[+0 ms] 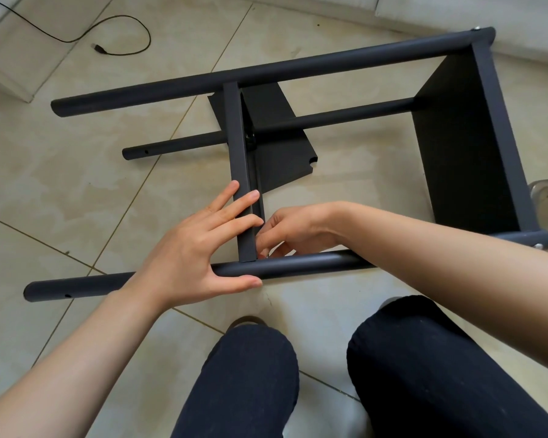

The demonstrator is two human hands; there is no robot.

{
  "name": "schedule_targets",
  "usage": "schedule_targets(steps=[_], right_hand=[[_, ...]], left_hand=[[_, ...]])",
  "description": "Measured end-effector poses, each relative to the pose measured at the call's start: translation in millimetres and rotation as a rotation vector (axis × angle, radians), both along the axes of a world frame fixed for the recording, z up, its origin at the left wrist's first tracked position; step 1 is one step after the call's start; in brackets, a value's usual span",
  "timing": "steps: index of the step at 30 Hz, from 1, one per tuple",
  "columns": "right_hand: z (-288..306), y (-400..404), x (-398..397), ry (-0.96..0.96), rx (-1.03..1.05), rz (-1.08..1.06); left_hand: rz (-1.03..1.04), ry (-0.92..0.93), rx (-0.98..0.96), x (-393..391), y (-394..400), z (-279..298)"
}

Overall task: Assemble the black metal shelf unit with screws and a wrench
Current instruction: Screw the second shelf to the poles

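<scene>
Beige floor tiles (60,191) are carrying the half-built black metal shelf unit (465,147), which is lying on its side in front of a seated person whose dark-trousered knees are filling the near edge of the view. At the unit's near side, a shelf panel's folded edge (239,172) is running from far to near and butting against the near leg tube (298,262), whose long axis is stretching left to right across the scene.

That corner joint is where the work is happening. The left hand (200,248) is lying flat with fingers straight and spread, pressing across the panel edge while the thumb is resting along the near side of the tube. The right hand (295,230) is reaching in from the right, fingertips curled together and apparently pinching a small bright fastener, likely a screw (264,256), right at the joint; the piece is too small to identify with certainty. The joint is lying just left of and below those fingertips, making the right hand the one nearer the hole.

Farther out, the far leg tube (266,69) is lying parallel, a thinner rod (266,128) is crossing between, and another shelf panel (462,143) is closing the right end. No wrench is showing. A black cable (121,33) is trailing across the far-left tiles. No brand, label or writing is readable.
</scene>
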State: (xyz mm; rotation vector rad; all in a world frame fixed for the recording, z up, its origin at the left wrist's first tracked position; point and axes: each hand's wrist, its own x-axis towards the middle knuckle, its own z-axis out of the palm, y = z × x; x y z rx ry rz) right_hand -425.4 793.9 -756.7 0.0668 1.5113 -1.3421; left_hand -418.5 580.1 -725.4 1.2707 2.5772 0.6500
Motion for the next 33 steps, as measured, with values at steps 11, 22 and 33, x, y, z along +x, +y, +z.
schedule_targets(steps=[11,22,33], right_hand=[[1.2,-0.1,-0.1,-0.036,0.001,-0.014],[-2.5,-1.7,-0.6,-0.015,-0.009,-0.009],[-3.7,1.5,-2.2,-0.029,-0.004,-0.013]], left_hand=[[0.001,-0.005,0.009,0.2,0.5,1.4],[-0.002,0.005,0.003,-0.1,-0.1,0.5],[-0.002,0.004,-0.002,0.0,0.1,0.7]])
